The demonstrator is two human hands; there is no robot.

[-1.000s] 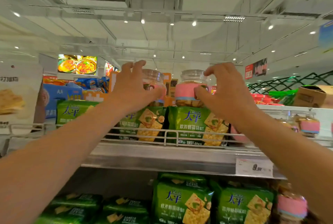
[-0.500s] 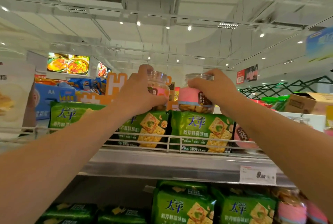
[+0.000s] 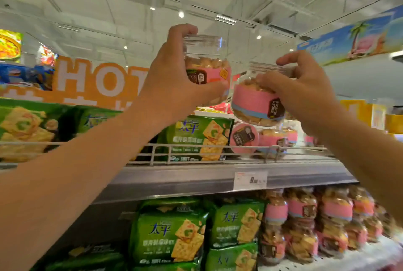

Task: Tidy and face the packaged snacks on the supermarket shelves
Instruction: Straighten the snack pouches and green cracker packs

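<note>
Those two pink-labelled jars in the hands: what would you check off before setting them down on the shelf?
1. Left hand grips its jar firmly: ok.
2. Right hand grips the tilted jar: ok, but it holds near the lid.
3. Both jars upright: not ok, the right one leans.
4. Labels face forward: cannot tell, they look partly turned.
5. Free spot among the jars behind the shelf rail: cannot tell.
6. Lids closed: cannot tell.
</note>
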